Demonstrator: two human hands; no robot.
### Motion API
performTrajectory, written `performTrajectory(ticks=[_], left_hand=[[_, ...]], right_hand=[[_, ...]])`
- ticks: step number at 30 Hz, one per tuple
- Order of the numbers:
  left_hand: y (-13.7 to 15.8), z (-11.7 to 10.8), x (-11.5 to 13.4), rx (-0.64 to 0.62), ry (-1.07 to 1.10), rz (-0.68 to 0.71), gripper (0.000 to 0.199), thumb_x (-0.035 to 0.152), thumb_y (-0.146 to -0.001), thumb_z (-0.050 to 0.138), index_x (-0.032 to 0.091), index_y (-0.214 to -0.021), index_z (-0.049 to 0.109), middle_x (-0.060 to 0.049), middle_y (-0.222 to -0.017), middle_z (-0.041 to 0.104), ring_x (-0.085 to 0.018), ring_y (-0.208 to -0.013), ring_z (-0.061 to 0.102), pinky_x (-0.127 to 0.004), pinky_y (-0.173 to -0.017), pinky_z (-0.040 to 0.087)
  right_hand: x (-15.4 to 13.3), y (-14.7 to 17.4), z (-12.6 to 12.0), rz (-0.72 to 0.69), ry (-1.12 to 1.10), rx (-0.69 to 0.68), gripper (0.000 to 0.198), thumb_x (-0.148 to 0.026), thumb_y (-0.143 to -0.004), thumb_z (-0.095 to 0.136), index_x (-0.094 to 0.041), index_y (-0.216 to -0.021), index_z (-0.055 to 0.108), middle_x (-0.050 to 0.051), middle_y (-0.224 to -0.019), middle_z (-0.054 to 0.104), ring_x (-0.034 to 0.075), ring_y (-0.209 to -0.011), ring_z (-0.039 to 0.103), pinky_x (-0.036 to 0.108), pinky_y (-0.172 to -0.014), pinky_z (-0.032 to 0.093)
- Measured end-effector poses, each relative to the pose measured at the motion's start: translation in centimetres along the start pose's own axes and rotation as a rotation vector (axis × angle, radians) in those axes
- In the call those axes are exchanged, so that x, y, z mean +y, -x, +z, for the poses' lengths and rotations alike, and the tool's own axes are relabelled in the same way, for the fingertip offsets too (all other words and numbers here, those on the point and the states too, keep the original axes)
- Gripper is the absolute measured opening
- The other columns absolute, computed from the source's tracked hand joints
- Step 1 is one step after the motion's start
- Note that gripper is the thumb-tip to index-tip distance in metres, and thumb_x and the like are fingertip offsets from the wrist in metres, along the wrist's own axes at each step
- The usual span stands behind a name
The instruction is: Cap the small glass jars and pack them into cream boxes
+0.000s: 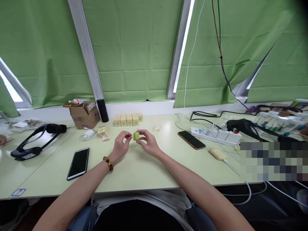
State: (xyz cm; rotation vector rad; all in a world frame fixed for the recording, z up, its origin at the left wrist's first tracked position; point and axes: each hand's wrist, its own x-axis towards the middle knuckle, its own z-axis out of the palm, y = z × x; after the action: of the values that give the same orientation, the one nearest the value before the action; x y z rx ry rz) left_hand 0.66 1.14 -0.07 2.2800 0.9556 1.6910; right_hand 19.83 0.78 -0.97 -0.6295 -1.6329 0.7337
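Above the middle of the table, my right hand (pixel 149 143) grips a small green block (pixel 136 136) between thumb and fingers. At the block's left side, the thumb and forefinger of my left hand (pixel 121 142) are pinched together. What sits between those left fingertips is too small to make out. An opened small cardboard box (pixel 104 133) lies left of my left hand. Beyond my hands stands a row of several small pale boxes (pixel 126 120) with green labels. A clear little container (pixel 157 128) with something yellow in it rests to the right of the row.
To the left are a black-screened phone (pixel 78 163), a coiled white cable with adapter (pixel 88 134), a headset (pixel 38 142), a brown carton (pixel 84 115) and a black cylinder (pixel 102 110). Rightward lie another phone (pixel 192 140), a power strip (pixel 216 136) and a cream-coloured mouse-shaped thing (pixel 218 154).
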Motion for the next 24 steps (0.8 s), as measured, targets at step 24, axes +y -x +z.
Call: performTrajectory(ticks=[24], left_hand=[[0.49,-0.3,-0.64,0.016,-0.013,0.026,0.03,0.025,-0.095,0.06,0.023,-0.125,0.059,-0.011,-0.115,0.064,-0.024,-0.099,0.064,-0.043,-0.089,0.056]], right_hand=[[0.05,-0.03,-0.2,-0.023,0.06,0.032,0.041,-0.026,-0.087,0.072,-0.028,-0.126,0.062,0.008,-0.125,0.066,0.024,-0.113,0.067,0.043,-0.091,0.064]])
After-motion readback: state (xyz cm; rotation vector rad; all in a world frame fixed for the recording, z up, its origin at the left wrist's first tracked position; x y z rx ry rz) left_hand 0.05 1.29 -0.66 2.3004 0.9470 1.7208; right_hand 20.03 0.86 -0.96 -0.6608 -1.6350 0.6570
